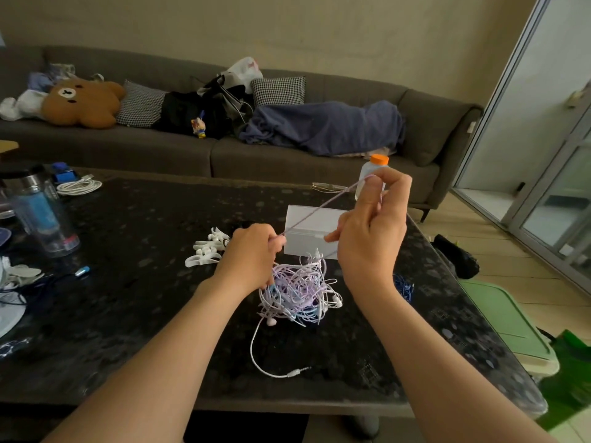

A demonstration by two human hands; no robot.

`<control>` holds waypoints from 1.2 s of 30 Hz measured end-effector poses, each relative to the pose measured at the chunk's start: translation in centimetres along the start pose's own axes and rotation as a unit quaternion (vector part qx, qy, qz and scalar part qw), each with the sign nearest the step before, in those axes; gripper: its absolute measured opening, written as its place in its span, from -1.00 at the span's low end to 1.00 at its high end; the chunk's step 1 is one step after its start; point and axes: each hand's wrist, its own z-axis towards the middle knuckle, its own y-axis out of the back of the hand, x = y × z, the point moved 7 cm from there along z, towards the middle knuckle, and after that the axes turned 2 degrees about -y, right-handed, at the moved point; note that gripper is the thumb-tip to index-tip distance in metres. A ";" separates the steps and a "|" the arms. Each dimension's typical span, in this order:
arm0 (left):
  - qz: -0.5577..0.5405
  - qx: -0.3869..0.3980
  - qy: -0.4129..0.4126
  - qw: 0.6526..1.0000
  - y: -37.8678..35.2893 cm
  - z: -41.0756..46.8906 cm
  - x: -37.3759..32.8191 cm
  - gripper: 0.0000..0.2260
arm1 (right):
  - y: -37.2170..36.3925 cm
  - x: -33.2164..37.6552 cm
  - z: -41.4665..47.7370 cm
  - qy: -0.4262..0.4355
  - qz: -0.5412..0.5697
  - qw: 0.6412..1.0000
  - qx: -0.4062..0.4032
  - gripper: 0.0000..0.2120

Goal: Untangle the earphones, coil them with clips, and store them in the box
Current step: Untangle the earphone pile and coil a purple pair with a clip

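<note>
A tangle of white, lilac and pale blue earphone cables [299, 290] lies on the dark table [144, 238], with one white jack lead [287, 374] trailing toward me. My left hand [251, 255] grips cables at the tangle's upper left edge. My right hand [372, 223] is raised above the table and pinches a lilac cable [315, 211] that runs taut down to my left hand. A white box [308, 238] stands just behind the tangle. Several white clips [208, 247] lie left of my left hand.
A clear water bottle [41, 215] and a coiled white cable [78, 186] sit at the table's far left. An orange-capped bottle [372, 169] stands behind my right hand. Dark blue earphones [403, 287] lie by the right edge. A sofa [287, 155] runs behind the table.
</note>
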 end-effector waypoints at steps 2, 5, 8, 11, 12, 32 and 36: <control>-0.073 0.012 0.049 0.996 -0.3 -0.1 0.5 -0.88 | 0.1 0.5 0.1 0.051 -0.036 0.998 -0.017 -0.91; -0.134 -0.008 0.048 0.990 0.1 -0.2 0.6 -0.82 | 0.0 2.2 -0.1 0.150 -0.122 0.981 -0.013 -0.92; -0.119 -0.049 0.035 0.991 1.0 -0.1 0.6 -0.72 | 0.5 2.1 -0.1 0.088 -0.165 0.982 -0.009 -0.81; -0.105 -0.095 0.015 0.990 2.1 0.1 0.5 -0.71 | 0.4 -0.4 -0.4 -0.061 -0.258 0.961 0.082 -0.69; -0.115 -0.100 0.006 0.988 2.3 0.1 0.5 -0.75 | 0.1 -1.4 -0.8 -0.101 -0.275 0.948 0.127 -0.65; -0.133 -0.012 -0.146 0.980 2.4 -0.7 -2.1 -0.87 | -4.0 -5.4 -4.5 -0.319 -0.114 0.870 0.359 -0.72; -0.083 0.007 -0.021 0.996 2.3 -0.6 0.3 -0.92 | -3.6 -6.2 -3.6 -0.249 -0.228 0.875 0.347 -0.76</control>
